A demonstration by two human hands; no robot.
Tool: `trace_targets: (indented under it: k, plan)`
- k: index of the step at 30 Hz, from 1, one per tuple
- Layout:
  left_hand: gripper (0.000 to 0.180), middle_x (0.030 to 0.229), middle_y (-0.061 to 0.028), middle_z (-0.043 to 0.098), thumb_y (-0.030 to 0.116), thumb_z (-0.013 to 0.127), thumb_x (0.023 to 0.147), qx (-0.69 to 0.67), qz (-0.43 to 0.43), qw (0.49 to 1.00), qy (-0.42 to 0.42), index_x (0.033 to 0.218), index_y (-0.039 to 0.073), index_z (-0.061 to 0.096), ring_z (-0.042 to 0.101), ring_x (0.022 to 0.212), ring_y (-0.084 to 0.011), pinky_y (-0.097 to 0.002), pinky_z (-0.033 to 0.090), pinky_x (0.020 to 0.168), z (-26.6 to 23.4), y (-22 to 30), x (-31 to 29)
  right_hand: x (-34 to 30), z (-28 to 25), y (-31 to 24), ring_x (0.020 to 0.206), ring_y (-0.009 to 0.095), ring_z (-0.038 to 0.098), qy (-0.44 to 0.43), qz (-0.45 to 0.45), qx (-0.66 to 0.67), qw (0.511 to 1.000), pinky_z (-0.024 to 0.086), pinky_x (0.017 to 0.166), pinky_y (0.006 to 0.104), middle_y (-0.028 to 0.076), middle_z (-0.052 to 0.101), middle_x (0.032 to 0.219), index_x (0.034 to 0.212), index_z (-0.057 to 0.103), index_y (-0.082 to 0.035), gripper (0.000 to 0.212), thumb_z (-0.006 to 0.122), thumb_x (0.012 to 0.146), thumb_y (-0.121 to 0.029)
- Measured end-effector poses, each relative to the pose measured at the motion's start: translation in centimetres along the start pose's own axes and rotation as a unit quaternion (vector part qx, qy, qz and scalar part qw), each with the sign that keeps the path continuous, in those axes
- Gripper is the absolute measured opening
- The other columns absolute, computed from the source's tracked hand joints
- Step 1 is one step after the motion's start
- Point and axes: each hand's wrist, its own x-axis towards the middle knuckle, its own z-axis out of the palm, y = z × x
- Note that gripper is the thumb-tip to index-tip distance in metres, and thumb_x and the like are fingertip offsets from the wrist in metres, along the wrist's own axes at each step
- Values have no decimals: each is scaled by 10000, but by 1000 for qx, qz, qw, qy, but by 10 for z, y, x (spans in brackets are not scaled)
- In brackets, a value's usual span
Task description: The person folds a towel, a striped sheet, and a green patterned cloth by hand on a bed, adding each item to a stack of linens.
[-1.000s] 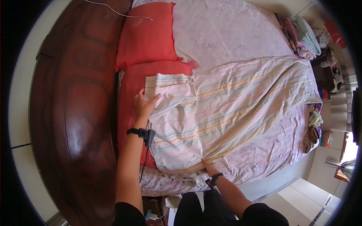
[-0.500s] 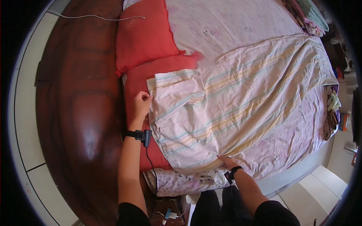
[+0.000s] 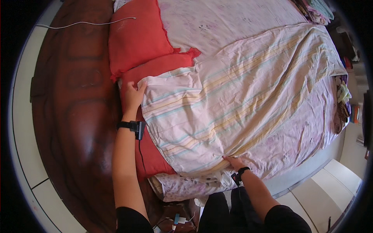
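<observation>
Soft, fairly even light covers the bed; its source cannot be made out. The striped sheet (image 3: 217, 112) and the flowered bedding (image 3: 233, 19) are the brightest large areas, with gentle grey shadows along their creases. The 2 red pillows (image 3: 138, 39) come out in strong colour. A hazy glare sits on the dark, glossy headboard (image 3: 91, 143), and the brown wood around the white plug (image 3: 182, 220) is dim. Fisheye distortion bows the headboard and the pale tiles (image 3: 48, 196) at left. Black vignetting fills all 4 corners. The middle looks sharp; the piled clothes (image 3: 318, 11) near the upper right rim look softer.
</observation>
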Motion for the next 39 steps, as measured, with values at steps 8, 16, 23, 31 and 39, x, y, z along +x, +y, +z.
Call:
trace_targets:
  k: [8, 16, 23, 31, 39]
  plan:
    - [355, 920, -81, 609, 239, 695, 712, -366, -329, 829, -265, 937, -15, 590, 547, 832, -144, -250, 413, 734, -5, -7, -11, 9, -7, 5, 804, 240, 613, 14, 3, 23, 1000, 553, 639, 374, 103, 593, 969, 1047, 530, -22, 501, 758, 660, -242]
    - [134, 776, -43, 605, 125, 644, 730, -333, -314, 888, -42, 798, 18, 601, 530, 704, -142, -288, 447, 674, 11, -96, 11, -40, 7, 17, 763, 178, 574, -34, -59, -126, 990, 479, 632, 292, 118, 607, 875, 1021, 577, 26, 569, 579, 779, -489]
    - [270, 885, -118, 613, 213, 612, 779, -188, -299, 934, 57, 940, -1, 577, 560, 795, -208, -328, 450, 732, -24, -212, 102, -139, 95, -21, 693, 170, 557, -102, -31, -100, 989, 432, 594, 267, 85, 589, 759, 889, 625, -1, 756, 440, 716, -714]
    - [651, 1043, -275, 547, 452, 598, 767, 119, -228, 962, 90, 1005, -150, 521, 536, 968, -346, -376, 390, 877, -79, -255, 89, -83, 243, 24, 498, 115, 503, -182, -78, 68, 978, 346, 418, 252, 21, 522, 621, 808, 543, -65, 556, 462, 783, -615]
    - [764, 1328, -238, 283, 303, 659, 753, 19, -140, 989, -39, 1302, -40, 254, 299, 1226, -330, -392, 228, 1028, -105, -54, -215, -45, 242, 27, 647, 156, 592, -260, -115, -22, 958, 456, 511, 282, 68, 613, 784, 989, 561, -84, 592, 427, 789, -625]
